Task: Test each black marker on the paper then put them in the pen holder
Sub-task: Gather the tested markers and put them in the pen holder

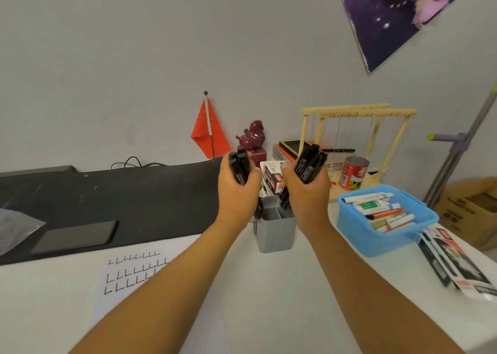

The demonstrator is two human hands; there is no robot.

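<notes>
Gripping a bundle of black markers (238, 166), my left hand (236, 192) hovers above the grey pen holder (274, 226). My right hand (306, 195) clenches a second bundle of markers (310, 164) at 1 o'clock of the holder. A few markers (284, 201) already stand in the holder's compartments. On the white surface (282, 300), the paper (126, 278) with rows of L-shaped test strokes lies at 8 o'clock of the holder. I note a blue basket (357, 239) of tubes at 3 o'clock.
</notes>
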